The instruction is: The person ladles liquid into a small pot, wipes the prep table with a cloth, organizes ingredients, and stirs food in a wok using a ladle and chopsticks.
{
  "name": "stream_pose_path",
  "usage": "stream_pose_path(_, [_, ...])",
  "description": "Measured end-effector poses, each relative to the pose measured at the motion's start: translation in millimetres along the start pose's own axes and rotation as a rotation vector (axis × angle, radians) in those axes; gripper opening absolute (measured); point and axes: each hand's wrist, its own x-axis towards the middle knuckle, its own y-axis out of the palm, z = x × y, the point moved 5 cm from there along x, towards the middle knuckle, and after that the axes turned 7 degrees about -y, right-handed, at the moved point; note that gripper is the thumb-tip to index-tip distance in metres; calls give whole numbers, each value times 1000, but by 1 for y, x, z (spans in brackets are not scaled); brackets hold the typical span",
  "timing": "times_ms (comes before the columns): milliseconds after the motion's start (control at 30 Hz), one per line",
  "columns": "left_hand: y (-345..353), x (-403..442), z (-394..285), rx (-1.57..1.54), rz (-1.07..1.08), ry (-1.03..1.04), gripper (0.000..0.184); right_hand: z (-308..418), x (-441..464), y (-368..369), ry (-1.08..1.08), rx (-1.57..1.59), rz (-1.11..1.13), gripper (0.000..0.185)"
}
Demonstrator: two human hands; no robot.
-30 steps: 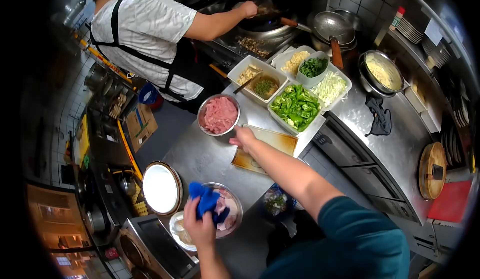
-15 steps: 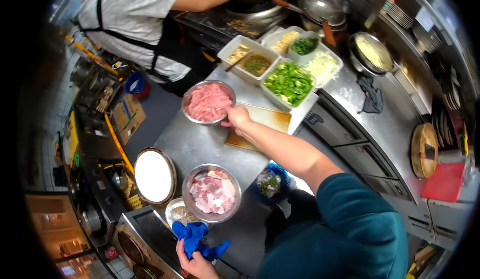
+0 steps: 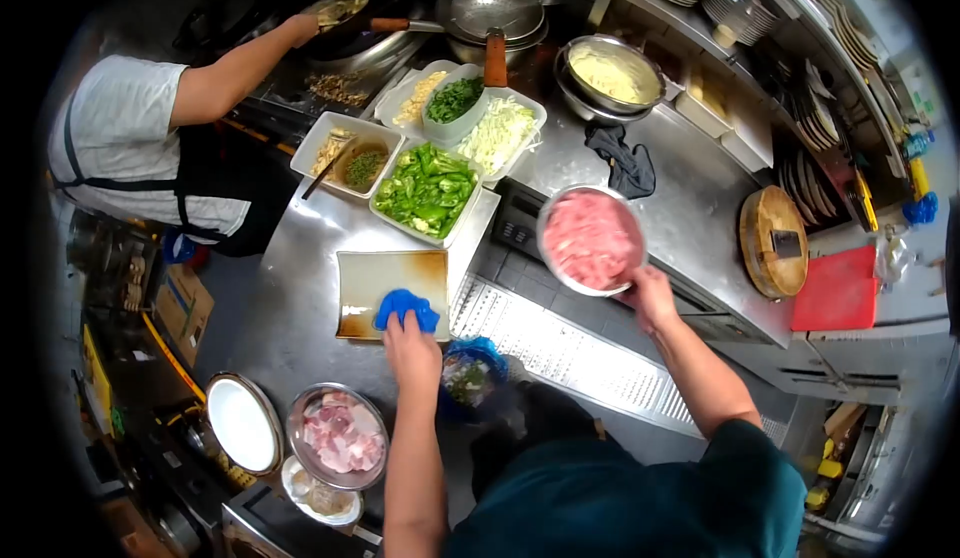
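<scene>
My right hand (image 3: 652, 300) grips the rim of a steel bowl of sliced pink meat (image 3: 592, 240), held over the gap between the table and the right counter. My left hand (image 3: 412, 346) presses a blue cloth (image 3: 407, 310) onto a rectangular browned plate (image 3: 392, 276) on the steel table. Just beyond the plate, a tub of cut green peppers (image 3: 427, 190) stands with other tubs of chopped ingredients. A second bowl of paler meat pieces (image 3: 343, 435) sits at the table's near left part.
A co-worker (image 3: 130, 148) stands at the stove at the upper left, one arm over a pan. A white round dish (image 3: 243, 424) is at the left. Below the table edge is a blue-lined bin (image 3: 470, 378). The right counter holds a round wooden board (image 3: 773, 243) and a dark cloth (image 3: 622, 161).
My right hand has lifted the bowl of pink meat off the table and carried it right. My left hand has moved the blue cloth from beside the near bowl onto the plate. The view has shifted right.
</scene>
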Motion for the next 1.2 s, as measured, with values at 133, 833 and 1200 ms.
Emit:
stream_pose_path(133, [50,29,-9,432,235,-123,81,-69,125,-127,-144,137,-287,23])
stream_pose_path(833, [-2,201,149,314,51,-84,53,-141,149,-92,-179,-526,-46,32])
stream_pose_path(1200, [-239,47,144,-513,-308,-322,36,-146,-222,409,-260,-733,1133,58])
